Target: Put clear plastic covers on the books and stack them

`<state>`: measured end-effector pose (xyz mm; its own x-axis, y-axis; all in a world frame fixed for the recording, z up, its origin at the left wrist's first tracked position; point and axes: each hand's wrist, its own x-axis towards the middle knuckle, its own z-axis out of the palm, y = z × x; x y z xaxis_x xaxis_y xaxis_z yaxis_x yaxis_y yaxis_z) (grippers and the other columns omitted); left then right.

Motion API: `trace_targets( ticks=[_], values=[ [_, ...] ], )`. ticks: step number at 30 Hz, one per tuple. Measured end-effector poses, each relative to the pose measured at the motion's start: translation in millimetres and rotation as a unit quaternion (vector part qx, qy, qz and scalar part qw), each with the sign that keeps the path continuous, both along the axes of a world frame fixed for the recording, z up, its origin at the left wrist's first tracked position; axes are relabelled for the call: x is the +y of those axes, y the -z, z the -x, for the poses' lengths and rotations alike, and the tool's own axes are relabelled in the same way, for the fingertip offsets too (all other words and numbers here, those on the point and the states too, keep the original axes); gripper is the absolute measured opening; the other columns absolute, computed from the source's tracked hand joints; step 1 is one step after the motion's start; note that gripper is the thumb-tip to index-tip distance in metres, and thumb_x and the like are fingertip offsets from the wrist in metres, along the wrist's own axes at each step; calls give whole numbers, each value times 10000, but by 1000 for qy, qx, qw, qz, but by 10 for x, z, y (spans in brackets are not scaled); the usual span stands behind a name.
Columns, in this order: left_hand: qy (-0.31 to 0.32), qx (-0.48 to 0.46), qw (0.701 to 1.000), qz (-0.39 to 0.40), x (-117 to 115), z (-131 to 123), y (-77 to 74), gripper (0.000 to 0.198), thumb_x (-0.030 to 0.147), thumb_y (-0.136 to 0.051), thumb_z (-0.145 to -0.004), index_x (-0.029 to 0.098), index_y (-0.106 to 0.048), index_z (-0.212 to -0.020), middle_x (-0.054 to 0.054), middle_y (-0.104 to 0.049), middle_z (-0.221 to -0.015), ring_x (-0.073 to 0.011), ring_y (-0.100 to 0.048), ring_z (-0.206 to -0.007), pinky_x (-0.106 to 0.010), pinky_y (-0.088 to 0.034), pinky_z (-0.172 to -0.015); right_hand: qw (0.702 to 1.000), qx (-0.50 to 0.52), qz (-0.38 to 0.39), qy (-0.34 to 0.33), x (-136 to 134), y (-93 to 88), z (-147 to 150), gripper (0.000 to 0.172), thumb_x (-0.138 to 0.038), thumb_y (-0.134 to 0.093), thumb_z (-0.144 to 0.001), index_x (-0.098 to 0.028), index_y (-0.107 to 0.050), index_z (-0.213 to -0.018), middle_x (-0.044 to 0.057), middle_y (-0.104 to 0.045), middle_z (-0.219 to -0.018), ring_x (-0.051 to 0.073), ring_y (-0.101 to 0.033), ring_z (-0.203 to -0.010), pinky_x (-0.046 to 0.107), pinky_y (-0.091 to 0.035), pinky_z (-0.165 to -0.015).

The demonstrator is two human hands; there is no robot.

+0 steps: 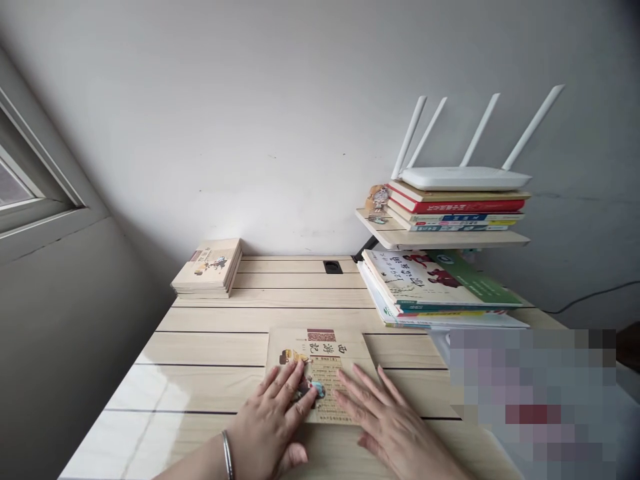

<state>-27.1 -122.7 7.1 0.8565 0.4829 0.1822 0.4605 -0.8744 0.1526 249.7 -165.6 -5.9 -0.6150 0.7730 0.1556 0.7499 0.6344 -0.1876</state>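
1. Pale grey wall (200, 133) behind a wood-slatted desk (300, 298).
2. One book (325, 373) lies flat at the desk's near middle, its cover showing characters and cartoon figures.
3. Left hand (273, 420) rests on the book's left part, fingers straight, slightly apart; right hand (387, 420) lies across its right edge, fingers spread wide.
4. Back left, a book stack (207, 267); at right, larger books (440, 280) and a raised shelf (455, 239) bearing a white router (465, 178) on more books (465, 208).
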Motion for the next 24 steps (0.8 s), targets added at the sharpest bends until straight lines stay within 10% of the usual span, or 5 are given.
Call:
trace_targets(
  ticks=[4,8,12,16,24],
  values=[
    [-110,-1,989,98,292,-154,-245,428,313,-476,-853,261,-454,-1277,-101,-450,-1354,-249,-451,-1207,-392,-374,-974,999,21,31,19,-29,-168,124,620,-413,-421,-890,-301,-126,-1423,39,-233,-1464,289,-199,-1349,583,-146,-1070],
    [-195,58,972,119,779,-443,-476,633,277,-686,-661,200,-470,-1251,-141,-499,-1270,-303,-474,-1151,-453,-363,-963,997,19,73,4,106,-255,415,635,-456,-375,-893,-229,-126,-1431,55,-155,-1477,280,-144,-1362,546,-135,-1092],
    [-174,150,955,189,1101,-626,-560,700,356,-739,-571,125,-519,-1195,-168,-559,-1169,-291,-536,-1055,-345,-445,-860,982,-1,90,167,260,-124,362,666,-526,-296,-887,-140,-205,-1421,104,-139,-1472,300,-135,-1359,572,-130,-1078],
    [-188,207,930,240,1241,-715,-561,688,438,-788,-404,121,-624,-993,-141,-635,-1011,-305,-588,-902,-345,-480,-722,916,-13,76,393,242,125,-1,752,-617,-298,-832,-60,-438,-1318,198,-329,-1404,376,-244,-1316,625,-210,-1017],
    [-272,36,851,448,1171,-585,-523,344,291,-780,-375,178,-593,-641,-26,-648,-667,-253,-613,-668,-315,-468,-541,887,190,-30,419,228,340,-229,650,-589,-373,-792,-159,-487,-1265,153,-487,-1314,342,-402,-1227,567,-319,-979]
  ],
)
